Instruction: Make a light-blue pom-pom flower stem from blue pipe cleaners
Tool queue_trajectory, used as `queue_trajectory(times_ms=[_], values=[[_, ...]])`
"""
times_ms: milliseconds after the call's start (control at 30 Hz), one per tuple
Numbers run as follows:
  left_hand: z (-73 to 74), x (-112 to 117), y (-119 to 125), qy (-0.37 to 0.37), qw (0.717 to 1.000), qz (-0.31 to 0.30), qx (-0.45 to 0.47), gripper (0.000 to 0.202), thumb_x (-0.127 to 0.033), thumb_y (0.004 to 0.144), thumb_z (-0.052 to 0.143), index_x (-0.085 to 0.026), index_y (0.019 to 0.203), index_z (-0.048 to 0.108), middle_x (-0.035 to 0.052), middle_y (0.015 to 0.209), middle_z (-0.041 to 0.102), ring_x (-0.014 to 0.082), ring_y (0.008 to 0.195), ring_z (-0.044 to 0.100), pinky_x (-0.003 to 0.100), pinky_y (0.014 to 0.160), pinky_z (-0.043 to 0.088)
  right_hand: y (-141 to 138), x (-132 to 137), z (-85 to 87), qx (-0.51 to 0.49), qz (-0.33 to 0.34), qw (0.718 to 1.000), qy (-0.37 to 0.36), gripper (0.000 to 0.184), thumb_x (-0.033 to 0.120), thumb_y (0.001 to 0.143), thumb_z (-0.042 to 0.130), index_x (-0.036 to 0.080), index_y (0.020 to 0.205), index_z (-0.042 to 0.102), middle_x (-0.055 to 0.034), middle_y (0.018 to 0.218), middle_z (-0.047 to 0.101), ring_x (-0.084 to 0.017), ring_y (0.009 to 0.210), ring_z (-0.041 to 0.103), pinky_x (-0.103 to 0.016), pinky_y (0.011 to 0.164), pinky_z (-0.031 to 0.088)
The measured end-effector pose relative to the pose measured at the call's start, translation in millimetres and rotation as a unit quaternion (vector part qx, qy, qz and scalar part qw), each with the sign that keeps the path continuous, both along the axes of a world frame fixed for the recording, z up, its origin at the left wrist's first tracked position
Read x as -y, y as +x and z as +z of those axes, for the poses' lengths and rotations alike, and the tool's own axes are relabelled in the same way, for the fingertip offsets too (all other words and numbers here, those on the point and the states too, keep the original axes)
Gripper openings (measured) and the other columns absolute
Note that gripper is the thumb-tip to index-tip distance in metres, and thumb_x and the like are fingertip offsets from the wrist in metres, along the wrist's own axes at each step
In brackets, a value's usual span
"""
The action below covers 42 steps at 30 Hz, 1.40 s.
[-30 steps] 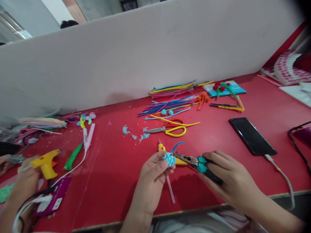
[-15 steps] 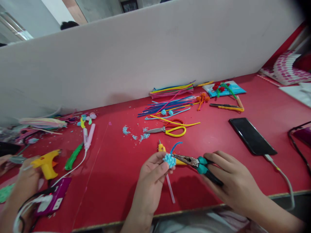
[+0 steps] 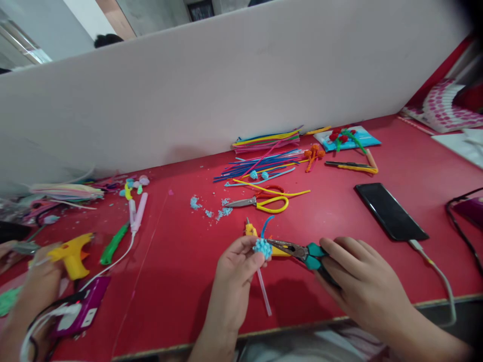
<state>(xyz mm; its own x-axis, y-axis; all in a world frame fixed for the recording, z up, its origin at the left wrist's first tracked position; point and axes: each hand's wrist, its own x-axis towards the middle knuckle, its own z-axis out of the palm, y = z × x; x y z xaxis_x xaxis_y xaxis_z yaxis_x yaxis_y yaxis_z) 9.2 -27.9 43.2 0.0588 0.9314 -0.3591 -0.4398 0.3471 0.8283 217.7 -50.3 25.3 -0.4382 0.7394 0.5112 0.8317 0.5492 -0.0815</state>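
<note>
Between the thumb and fingers of my left hand (image 3: pixel 237 269) is a light blue pipe cleaner ball (image 3: pixel 263 248). A blue stem (image 3: pixel 267 226) sticks up from its top. My right hand (image 3: pixel 358 281) is wrapped round needle-nose pliers (image 3: pixel 302 252) with green and black handles; their rusty tips touch the ball's right side. Behind the ball lies a yellow glue gun (image 3: pixel 250 230), partly hidden, and a clear glue stick (image 3: pixel 264 294) points from it towards me. Scissors (image 3: pixel 260 202) with a yellow and a red handle lie beyond, beside light blue fluff clippings (image 3: pixel 225 212).
Pipe cleaners (image 3: pixel 260 163) and two small blue balls lie farther back, near orange (image 3: pixel 313 153) and red (image 3: pixel 341 136) pieces. On the right is a phone (image 3: pixel 390 211) on a cable. A co-worker's hand (image 3: pixel 45 271) is at left by another yellow glue gun (image 3: pixel 73 254) and a purple power strip (image 3: pixel 85 309).
The blue stem has swung left and now stands more upright. The pliers' handles have shifted slightly, with their tips still at the ball. Both hands keep nearly the same place.
</note>
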Motion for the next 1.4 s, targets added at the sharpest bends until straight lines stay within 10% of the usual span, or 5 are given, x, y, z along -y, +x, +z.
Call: queue_trajectory(times_ms=[833, 1400], values=[[-2.6, -4, -6, -0.042, 0.992, -0.037, 0.111, 0.021, -0.015, 0.07, 0.067, -0.015, 0.089, 0.06, 0.0047, 0.082, 0.064, 0.016, 0.076, 0.063, 0.026, 0.074, 0.049, 8, -1, 9.9, -0.13, 0.015, 0.982, -0.136, 0.013, 0.022, 0.083, 0.054, 0.018, 0.071, 0.059, -0.0108, 0.096, 0.059, -0.022, 0.082, 0.058, -0.035, 0.07, 0.048], [-0.6, -2, -2, 0.009, 0.998, -0.042, 0.049, 0.02, -0.018, 0.072, 0.067, -0.017, 0.09, 0.058, 0.0031, 0.076, 0.065, 0.0138, 0.07, 0.06, 0.025, 0.069, 0.046, 2, -2, 6.1, -0.096, 0.024, 0.99, -0.104, 0.02, 0.019, 0.085, 0.051, 0.017, 0.067, 0.06, -0.0102, 0.087, 0.061, -0.02, 0.076, 0.056, -0.033, 0.065, 0.046]])
